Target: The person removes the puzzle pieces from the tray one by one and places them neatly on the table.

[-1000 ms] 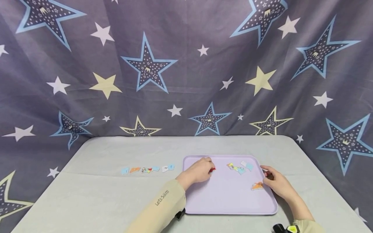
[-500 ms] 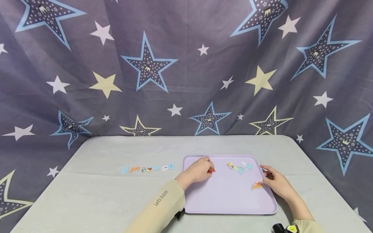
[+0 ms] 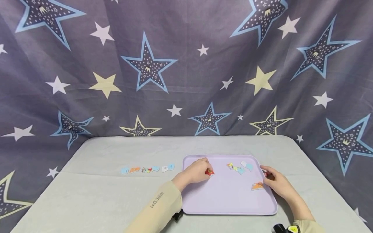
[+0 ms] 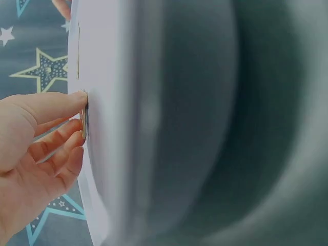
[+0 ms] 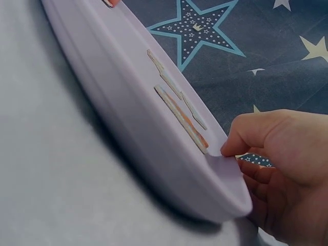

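Observation:
My left hand [image 3: 197,171] is over the left part of the lilac tray [image 3: 227,199], pinching a red puzzle piece [image 3: 209,172] between thumb and fingers. The hand hides part of that piece; the left wrist view shows it edge-on at the fingertips, close to the tray surface. On the tray's right rim, my right hand [image 3: 276,182] grips with the thumb inside the edge and the fingers outside. Close to that thumb lies an orange puzzle piece [image 3: 257,186]. Farther back on the tray are a yellow-and-blue piece [image 3: 236,168] and a white-and-blue piece [image 3: 246,166].
Left of the tray, several puzzle pieces lie in a row on the pale tablecloth [image 3: 96,194]: a light blue one [image 3: 124,170], an orange one [image 3: 134,170], a multicoloured group [image 3: 149,169] and a white-and-blue one [image 3: 168,167]. A starry curtain [image 3: 186,81] hangs behind the table.
My left hand has shifted slightly left, and more of the red puzzle piece now shows beyond the fingers. The right hand, tray and other pieces look unmoved.

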Tool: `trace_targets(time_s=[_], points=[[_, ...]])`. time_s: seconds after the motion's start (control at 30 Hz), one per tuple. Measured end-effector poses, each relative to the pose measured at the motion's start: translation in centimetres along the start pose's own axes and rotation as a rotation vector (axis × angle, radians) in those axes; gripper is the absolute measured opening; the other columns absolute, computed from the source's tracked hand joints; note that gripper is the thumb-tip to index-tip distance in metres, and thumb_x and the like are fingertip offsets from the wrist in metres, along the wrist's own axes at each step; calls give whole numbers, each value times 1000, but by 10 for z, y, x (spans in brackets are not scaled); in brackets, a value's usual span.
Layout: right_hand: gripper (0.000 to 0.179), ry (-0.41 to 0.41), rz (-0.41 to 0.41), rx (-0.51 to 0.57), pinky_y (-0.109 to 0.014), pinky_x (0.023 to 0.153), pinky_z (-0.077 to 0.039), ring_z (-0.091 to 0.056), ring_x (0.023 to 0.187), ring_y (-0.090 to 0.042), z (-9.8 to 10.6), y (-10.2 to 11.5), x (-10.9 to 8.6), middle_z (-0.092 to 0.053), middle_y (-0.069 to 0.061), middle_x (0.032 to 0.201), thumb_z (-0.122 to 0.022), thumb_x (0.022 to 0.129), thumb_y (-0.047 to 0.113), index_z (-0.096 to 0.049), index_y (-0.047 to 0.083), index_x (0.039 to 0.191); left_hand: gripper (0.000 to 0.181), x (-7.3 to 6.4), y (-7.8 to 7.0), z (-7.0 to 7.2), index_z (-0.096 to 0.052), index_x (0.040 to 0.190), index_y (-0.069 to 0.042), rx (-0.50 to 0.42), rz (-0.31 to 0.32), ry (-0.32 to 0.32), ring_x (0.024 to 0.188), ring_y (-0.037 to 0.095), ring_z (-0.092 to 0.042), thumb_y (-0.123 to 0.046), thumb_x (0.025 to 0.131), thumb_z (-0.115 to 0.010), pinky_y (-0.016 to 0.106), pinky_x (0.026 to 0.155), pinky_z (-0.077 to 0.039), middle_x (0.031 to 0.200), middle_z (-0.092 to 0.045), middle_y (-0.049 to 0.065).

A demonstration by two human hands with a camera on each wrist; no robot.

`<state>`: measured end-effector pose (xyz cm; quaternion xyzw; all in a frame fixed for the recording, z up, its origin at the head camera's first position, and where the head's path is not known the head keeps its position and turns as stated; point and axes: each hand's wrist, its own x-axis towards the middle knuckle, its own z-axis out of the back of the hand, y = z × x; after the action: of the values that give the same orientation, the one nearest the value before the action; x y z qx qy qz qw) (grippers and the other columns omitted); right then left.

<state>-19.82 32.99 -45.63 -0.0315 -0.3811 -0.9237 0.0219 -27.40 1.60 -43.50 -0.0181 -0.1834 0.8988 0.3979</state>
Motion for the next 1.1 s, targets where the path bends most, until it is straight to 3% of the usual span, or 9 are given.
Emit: trace_targets(time_s=[0.13, 0.43, 0.6, 1.1], points=[[50, 16, -9, 69, -22, 53, -41, -44, 67, -4, 2, 0, 0, -53, -14, 96, -56, 79, 3, -45, -7, 127, 19, -2, -3, 6, -70, 96, -13, 8, 38, 17, 78, 5, -48, -13, 77, -67, 16, 73, -41, 89, -59, -3], [53, 53, -29, 132, -22, 54, -42, -44, 67, -3, 3, -4, 0, -51, -14, 99, -59, 80, 3, -42, -9, 129, 20, -11, -2, 10, -70, 98, -14, -10, 13, -22, 76, 5, -47, -17, 79, -66, 15, 70, -40, 89, -58, -4], [53, 57, -32, 137, -22, 54, -42, -44, 67, -3, 3, -5, 0, -51, -14, 99, -59, 81, 3, -42, -8, 130, 18, -20, 0, 13, -70, 96, -16, 23, 6, -60, 80, 6, -51, -18, 79, -66, 18, 75, -41, 90, -59, -5], [52, 36, -30, 168, -22, 53, -42, -43, 64, -3, 2, -9, -1, -51, -12, 97, -59, 80, 3, -44, -8, 128, 21, -62, 21, 31, -68, 100, -14, -83, 42, -129, 84, 10, -53, -18, 80, -66, 24, 76, -44, 95, -58, -4]])
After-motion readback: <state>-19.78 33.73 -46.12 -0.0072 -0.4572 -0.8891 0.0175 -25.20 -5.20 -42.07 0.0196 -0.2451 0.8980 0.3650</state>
